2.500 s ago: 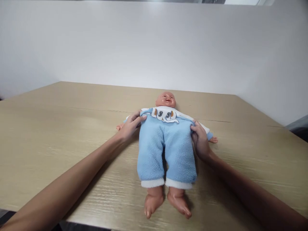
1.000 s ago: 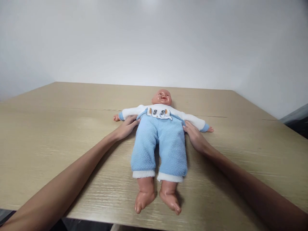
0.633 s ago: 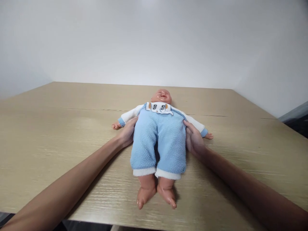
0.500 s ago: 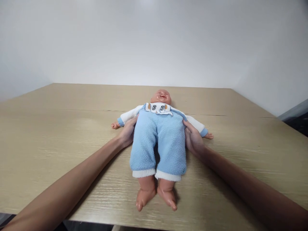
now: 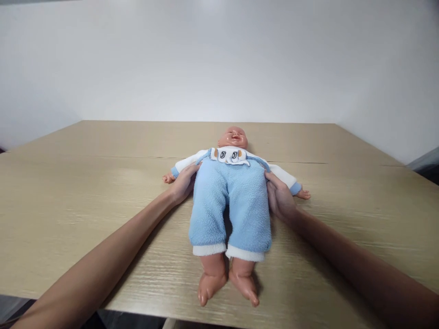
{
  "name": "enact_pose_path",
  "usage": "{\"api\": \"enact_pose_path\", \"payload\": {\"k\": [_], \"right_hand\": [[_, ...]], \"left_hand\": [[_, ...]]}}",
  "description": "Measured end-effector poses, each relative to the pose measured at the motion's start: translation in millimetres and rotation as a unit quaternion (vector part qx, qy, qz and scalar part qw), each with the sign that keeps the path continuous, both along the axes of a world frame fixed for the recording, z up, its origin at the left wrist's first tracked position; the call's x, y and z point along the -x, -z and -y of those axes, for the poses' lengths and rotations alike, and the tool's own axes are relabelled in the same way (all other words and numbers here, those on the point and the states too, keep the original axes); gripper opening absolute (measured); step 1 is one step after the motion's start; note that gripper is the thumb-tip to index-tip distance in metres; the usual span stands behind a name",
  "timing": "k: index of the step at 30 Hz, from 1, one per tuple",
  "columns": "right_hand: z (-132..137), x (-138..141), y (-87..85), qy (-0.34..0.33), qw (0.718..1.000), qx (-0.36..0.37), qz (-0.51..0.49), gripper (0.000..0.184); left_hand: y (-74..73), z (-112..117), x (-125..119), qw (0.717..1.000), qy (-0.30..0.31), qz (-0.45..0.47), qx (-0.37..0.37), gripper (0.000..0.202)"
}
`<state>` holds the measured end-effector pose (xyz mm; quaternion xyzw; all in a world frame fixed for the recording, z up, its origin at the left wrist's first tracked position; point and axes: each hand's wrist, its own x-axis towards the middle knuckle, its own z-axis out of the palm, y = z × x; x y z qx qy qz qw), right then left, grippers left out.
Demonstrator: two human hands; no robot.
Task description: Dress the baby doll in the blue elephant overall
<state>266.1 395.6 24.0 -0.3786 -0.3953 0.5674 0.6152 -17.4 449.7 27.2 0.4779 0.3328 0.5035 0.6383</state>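
Observation:
A baby doll (image 5: 233, 138) lies on its back on the table, feet toward me and arms spread out. It wears light blue fleece overalls (image 5: 211, 205) with white cuffs and an animal-face bib (image 5: 229, 156), over a white top with blue cuffs. My left hand (image 5: 185, 183) is at the left side of the overalls' waist, its fingertips partly hidden against the fabric. On the opposite side, my right hand (image 5: 280, 196) grips the waist edge, thumb up near the blue side trim and the other fingers mostly hidden.
The light wood table (image 5: 85, 196) has a seam running across it behind the doll's shoulders. A pale wall (image 5: 212, 64) rises behind its far edge. Dark objects (image 5: 428, 167) show beyond the right edge.
The view has shifted slightly, so doll and hands appear a little farther right. Both hands stay at the sides of the doll's overalls; little else differs.

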Motion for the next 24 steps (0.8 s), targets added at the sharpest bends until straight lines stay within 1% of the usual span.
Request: {"api": "enact_pose_path", "payload": {"k": [4,6,8,10,13,16,19,20,22,24], "right_hand": [[-1,-2,3.5,0.001,1.0,-0.025,0.013,0.026],[0,-5,6.1,0.02,0.998,-0.034,0.052,0.021],[3,-10,7.5,0.046,0.992,-0.032,0.109,0.015],[6,-13,6.7,0.069,0.984,-0.032,0.163,0.014],[11,-15,0.5,0.077,0.976,-0.043,0.197,0.016],[11,-13,-10.8,0.072,0.972,-0.065,0.214,0.025],[8,-14,-28.1,0.087,0.956,-0.09,0.267,0.035],[5,-14,-35.6,0.09,0.945,-0.096,0.299,0.039],[-5,-14,-53.0,0.08,0.915,-0.111,0.379,0.051],[-21,-10,-72.9,0.042,0.886,-0.128,0.443,0.06]], "left_hand": [[-0.2,-1,0,1.0,-0.004,-0.004,0.001,0.018],[-1.6,0,-1,1.0,0.002,0.005,0.013,0.016],[-2.7,0,-1,1.0,0.021,0.015,0.015,0.02],[-3.0,0,0,0.999,0.033,0.016,0.008,0.024],[-2.0,0,3,1.0,0.01,0.003,-0.008,0.018],[-1.8,1,5,0.998,-0.028,-0.035,-0.035,0.033],[-5.7,3,5,0.991,-0.053,-0.09,-0.082,0.035],[-7.8,5,5,0.987,-0.054,-0.107,-0.103,0.034],[-12.0,7,4,0.978,-0.053,-0.135,-0.15,0.031],[-14.4,8,4,0.969,-0.058,-0.148,-0.19,0.028]]}}
